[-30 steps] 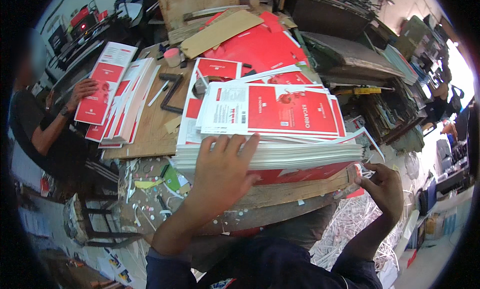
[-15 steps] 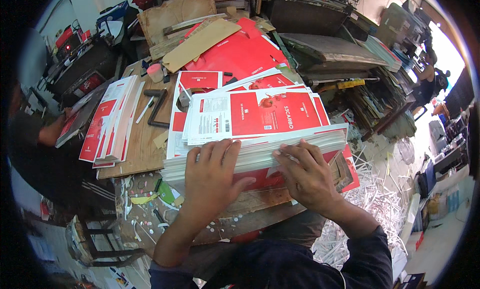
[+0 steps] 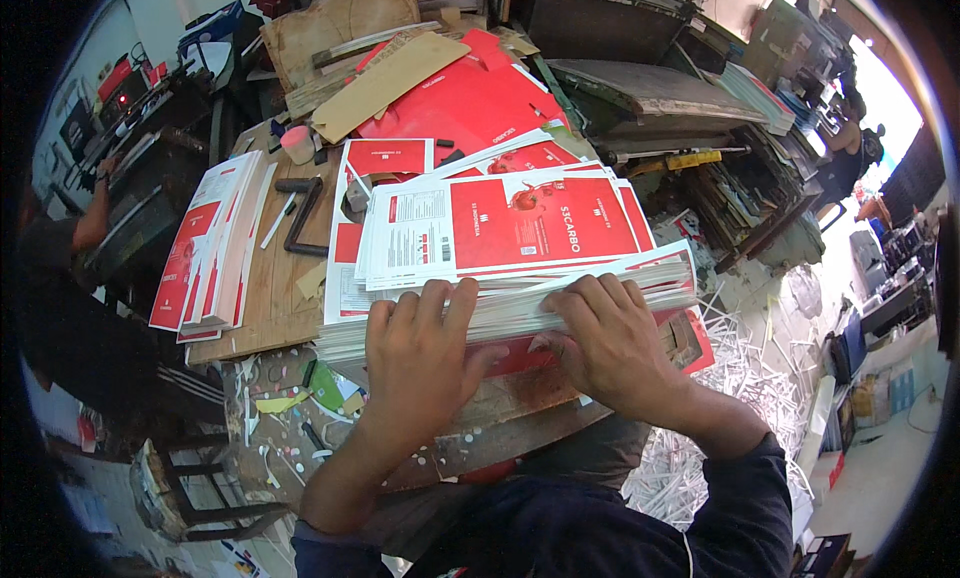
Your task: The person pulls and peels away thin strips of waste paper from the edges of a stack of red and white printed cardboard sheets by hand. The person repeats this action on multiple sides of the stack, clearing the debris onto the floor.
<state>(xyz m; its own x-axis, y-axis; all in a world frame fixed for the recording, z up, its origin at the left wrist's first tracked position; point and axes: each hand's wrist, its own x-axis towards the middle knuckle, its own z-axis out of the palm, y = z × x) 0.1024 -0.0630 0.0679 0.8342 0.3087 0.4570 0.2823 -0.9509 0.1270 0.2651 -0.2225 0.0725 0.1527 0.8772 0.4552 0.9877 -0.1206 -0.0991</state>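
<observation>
At the table's near edge a thick stack of printed sheets [image 3: 512, 313] shows its white layered edge, with a red printed face below. My left hand [image 3: 420, 353] grips the stack's left part, fingers over the top and thumb on the front. My right hand [image 3: 620, 348] is closed on the right part, fingers bent over the edge and thumb below. Thin gaps show between upper layers near the right end. Just beyond lies a loose pile of red and white printed sheets [image 3: 535, 223], with a tomato picture on top.
On the left stands another stack of printed sheets [image 3: 215, 243], beside a dark angled metal handle [image 3: 292, 218] and a pink-topped container [image 3: 296, 145]. Red sheets [image 3: 450, 103] and a tan board [image 3: 390, 83] lie farther back. Paper strips [image 3: 730, 418] cover the floor at right. Another person's arm [image 3: 95, 218] shows far left.
My right fingers have curled and drawn closer together, and the thumb now shows against the stack's front. My left hand keeps its hold. The view has shifted slightly.
</observation>
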